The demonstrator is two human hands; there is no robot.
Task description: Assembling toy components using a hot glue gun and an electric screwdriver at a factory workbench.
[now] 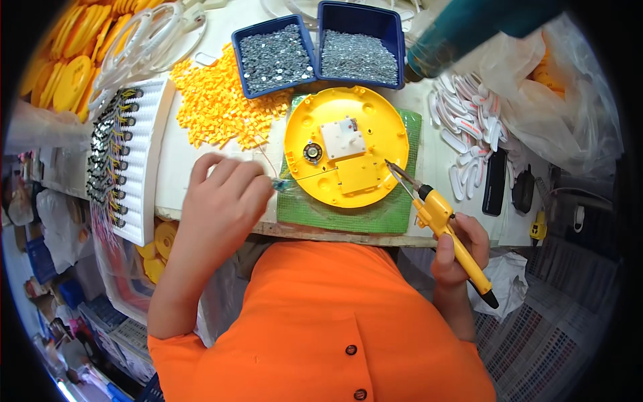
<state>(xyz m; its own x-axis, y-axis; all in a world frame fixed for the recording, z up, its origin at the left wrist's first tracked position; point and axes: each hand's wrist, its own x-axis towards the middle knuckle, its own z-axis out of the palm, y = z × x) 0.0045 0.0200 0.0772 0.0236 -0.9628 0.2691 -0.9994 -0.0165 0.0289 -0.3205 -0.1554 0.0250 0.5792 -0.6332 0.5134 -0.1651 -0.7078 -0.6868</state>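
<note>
A round yellow plastic housing (395, 134) lies on a green mat (295, 216) in front of me. Fixed inside it are a small speaker (312, 153), a white plastic box (343, 138) and a yellow rectangular cover (358, 175). My right hand (461, 249) grips a yellow soldering iron (439, 213), its metal tip over the housing's right side. Left of the housing, my left hand (224, 194) is closed with its fingers curled; what they pinch, if anything, is hidden. Beside its fingertips is a small greenish part (282, 183) with thin wires.
Two blue bins (242, 80) of small metal parts stand behind the housing. Small yellow pieces (213, 100) are heaped at left, beside a white ribbed rack (149, 161) of wired parts. White strips (462, 124) lie at right. A teal tube-shaped object (462, 40) overhangs the upper right.
</note>
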